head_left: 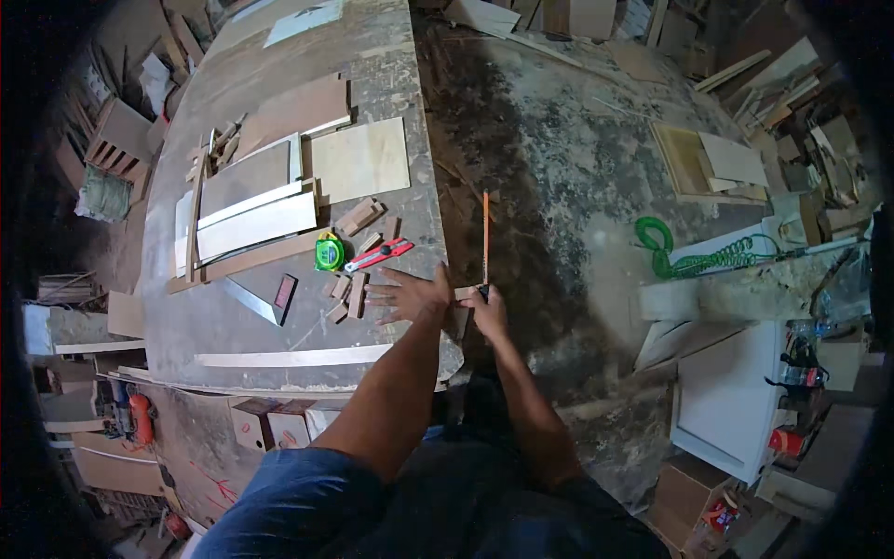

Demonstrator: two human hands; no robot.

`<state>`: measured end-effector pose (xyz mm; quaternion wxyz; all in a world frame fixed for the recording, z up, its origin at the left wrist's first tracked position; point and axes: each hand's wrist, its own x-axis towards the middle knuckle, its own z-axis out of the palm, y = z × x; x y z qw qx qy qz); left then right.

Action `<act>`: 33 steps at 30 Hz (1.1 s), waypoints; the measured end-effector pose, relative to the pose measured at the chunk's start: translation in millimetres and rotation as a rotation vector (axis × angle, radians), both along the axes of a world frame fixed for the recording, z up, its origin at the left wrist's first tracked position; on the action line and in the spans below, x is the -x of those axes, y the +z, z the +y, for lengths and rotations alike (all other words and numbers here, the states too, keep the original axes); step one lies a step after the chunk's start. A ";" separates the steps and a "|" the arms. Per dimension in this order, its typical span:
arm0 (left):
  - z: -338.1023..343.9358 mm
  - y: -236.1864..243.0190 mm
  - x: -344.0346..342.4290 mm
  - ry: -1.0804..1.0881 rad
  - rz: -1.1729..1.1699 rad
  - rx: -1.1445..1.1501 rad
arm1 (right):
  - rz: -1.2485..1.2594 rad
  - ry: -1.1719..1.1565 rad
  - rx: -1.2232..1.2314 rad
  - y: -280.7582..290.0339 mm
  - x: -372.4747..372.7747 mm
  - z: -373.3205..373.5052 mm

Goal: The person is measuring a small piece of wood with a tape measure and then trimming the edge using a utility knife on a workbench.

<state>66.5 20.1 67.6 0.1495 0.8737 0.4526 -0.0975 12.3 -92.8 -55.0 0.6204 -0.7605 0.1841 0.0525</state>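
My left hand (410,294) lies flat with its fingers spread at the right edge of the workbench (307,326). A small piece of wood (464,293) juts past that edge between my hands, its other end hidden near my left palm. My right hand (490,315) is closed on the dark handle of what looks like a hand saw (485,238), its narrow orange strip pointing away from me. Left of my spread fingers are small wood blocks (356,294), a red utility knife (379,254), a green tape measure (329,252) and a try square (265,300).
White strips (261,224) and a plywood panel (361,158) lie farther up the bench. A long pale strip (293,358) runs along its near side. Over the stained floor at right are a green coiled hose (698,259) and a white panel (726,396).
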 end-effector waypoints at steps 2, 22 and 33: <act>-3.4 -3.4 -0.9 0.000 -0.009 -0.020 | -0.017 -0.012 -0.008 18.3 1.2 0.0; 0.0 -6.8 1.4 -0.033 -0.040 0.004 | 0.002 -0.084 -0.072 59.8 0.0 8.8; -4.7 -4.3 1.6 -0.036 -0.012 0.018 | -0.041 -0.117 -0.122 48.6 2.0 7.6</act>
